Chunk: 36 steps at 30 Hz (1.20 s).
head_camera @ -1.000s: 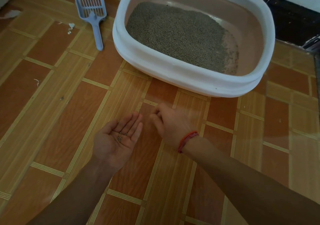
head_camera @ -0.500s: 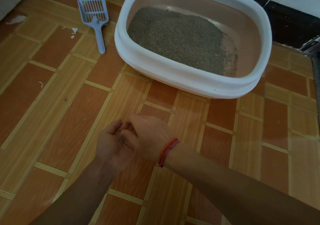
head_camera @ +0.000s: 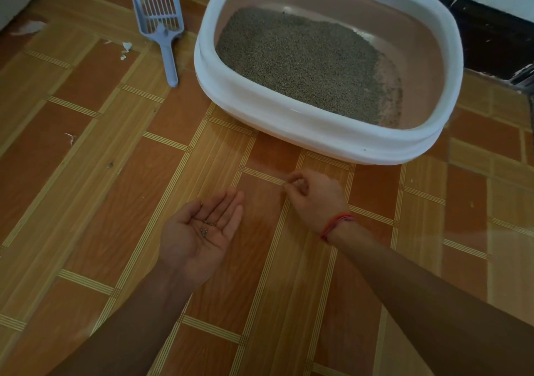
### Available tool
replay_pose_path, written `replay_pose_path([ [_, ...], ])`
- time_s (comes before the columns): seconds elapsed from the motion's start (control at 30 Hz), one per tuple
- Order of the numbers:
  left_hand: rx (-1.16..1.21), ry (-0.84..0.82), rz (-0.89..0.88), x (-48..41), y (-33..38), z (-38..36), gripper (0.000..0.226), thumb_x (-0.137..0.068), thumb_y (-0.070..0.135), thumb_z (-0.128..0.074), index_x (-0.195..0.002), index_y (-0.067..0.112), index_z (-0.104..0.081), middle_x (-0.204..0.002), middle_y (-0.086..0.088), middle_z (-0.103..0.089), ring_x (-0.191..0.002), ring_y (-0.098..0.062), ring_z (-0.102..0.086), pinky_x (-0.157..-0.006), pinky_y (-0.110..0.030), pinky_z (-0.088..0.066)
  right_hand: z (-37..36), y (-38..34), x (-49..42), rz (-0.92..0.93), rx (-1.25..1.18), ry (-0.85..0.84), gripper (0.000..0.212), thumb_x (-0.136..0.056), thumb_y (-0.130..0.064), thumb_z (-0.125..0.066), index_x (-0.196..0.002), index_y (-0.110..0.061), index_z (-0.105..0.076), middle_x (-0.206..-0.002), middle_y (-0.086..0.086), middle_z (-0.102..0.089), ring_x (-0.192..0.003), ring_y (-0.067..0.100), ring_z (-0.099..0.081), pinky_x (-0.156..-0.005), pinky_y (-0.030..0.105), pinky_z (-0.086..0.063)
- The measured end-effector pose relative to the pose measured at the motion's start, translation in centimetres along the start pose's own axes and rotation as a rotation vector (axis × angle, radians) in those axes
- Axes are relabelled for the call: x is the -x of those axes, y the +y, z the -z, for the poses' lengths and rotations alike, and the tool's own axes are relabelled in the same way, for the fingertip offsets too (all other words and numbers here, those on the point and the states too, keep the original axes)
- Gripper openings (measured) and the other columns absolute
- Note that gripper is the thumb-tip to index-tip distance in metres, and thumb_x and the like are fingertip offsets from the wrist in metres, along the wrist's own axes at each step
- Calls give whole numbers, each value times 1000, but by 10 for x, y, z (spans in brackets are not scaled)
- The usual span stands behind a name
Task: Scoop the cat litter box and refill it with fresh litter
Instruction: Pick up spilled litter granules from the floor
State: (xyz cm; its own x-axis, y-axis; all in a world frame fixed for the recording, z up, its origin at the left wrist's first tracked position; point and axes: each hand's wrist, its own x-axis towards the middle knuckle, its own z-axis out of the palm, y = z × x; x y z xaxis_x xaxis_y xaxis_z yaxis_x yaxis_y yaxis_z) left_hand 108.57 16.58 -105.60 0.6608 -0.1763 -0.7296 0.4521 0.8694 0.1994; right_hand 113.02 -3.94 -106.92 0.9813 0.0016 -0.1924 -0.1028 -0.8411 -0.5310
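Left hand (head_camera: pixel 202 232) flat, palm up — a few litter grains (head_camera: pixel 205 228) resting in it. Right hand (head_camera: pixel 313 199) fingertips pinched low over floor (head_camera: pixel 86 202) — contents unclear.

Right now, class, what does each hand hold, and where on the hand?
The left hand, open, cups a few litter grains in its palm. The right hand has pinched fingers; what they hold cannot be told.
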Motion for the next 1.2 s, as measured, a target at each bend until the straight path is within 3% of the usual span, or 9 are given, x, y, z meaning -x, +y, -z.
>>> replay_pose_path([
  [0.27, -7, 7, 0, -3, -3, -2, 53, -102, 22, -37, -81, -6, -77, -113, -20, -71, -107, -32, -69, -91, -47, -54, -5, 14, -7, -24, -26, -5, 12, -90, -36, -62, -96, -28, -69, -57, -18, -40, -64, 3, -48, -67, 27, -48],
  [0.4, -5, 19, 0, -4, -2, 0, 53, -102, 22, -37, -81, -6, -77, -112, -20, -71, -106, -33, -69, -89, -46, -55, -5, 10, -9, 8, 30, -18, 16, -93, -35, -57, -99, -26, -70, -73, -18, -55, -78, 9, -58, -70, 26, -48],
  [0.53, 6, 18, 5, -6, -3, 0, 53, -102, 22, -37, -83, -7, -77, -114, -20, -71, -107, -33, -69, -90, -47, -55, -7, 8, -10, 65, 134, -25, 18, -96, -35, -51, -98, -26, -66, -85, -9, -67, -75, 12, -60, -66, 27, -49],
  [0.73, -2, 17, 7, -5, -4, 0, 54, -102, 22, -36, -82, -7, -77, -114, -20, -71, -106, -33, -69, -90, -46, -54, -12, 5, -13, 51, 210, -104, 20, -97, -37, -41, -98, -25, -56, -76, -4, -64, -66, 18, -61, -63, 40, -56],
  [0.83, -3, 12, 8, -5, -4, 0, 56, -103, 23, -35, -81, -6, -77, -113, -20, -71, -107, -32, -69, -90, -47, -54, -8, -2, -9, 61, 181, -120, 20, -97, -37, -41, -99, -24, -55, -77, -4, -63, -66, 17, -60, -58, 35, -52],
  [0.93, 1, 6, 8, -7, -4, 1, 56, -104, 23, -34, -81, -7, -76, -114, -20, -71, -107, -33, -69, -90, -48, -54, -2, -22, 1, 113, 98, -109, 16, -97, -35, -44, -97, -24, -55, -72, -8, -61, -61, 10, -56, -49, 27, -38],
  [1.03, -4, -15, 12, -7, -5, 1, 57, -104, 24, -33, -83, -7, -76, -115, -22, -70, -108, -33, -69, -92, -47, -54, 3, -55, 15, 213, -14, -85, 14, -96, -33, -46, -95, -23, -56, -67, -10, -56, -59, 8, -51, -53, 27, -42],
  [1.2, -33, -10, 33, -10, -4, 8, 46, -104, 26, -32, -101, -4, -68, -99, -17, -73, -94, -25, -73, -80, -35, -60, -1, -91, 38, 314, -48, -225, 14, -95, -33, -45, -98, -24, -55, -87, -7, -64, -79, 15, -59, -69, 37, -50],
])
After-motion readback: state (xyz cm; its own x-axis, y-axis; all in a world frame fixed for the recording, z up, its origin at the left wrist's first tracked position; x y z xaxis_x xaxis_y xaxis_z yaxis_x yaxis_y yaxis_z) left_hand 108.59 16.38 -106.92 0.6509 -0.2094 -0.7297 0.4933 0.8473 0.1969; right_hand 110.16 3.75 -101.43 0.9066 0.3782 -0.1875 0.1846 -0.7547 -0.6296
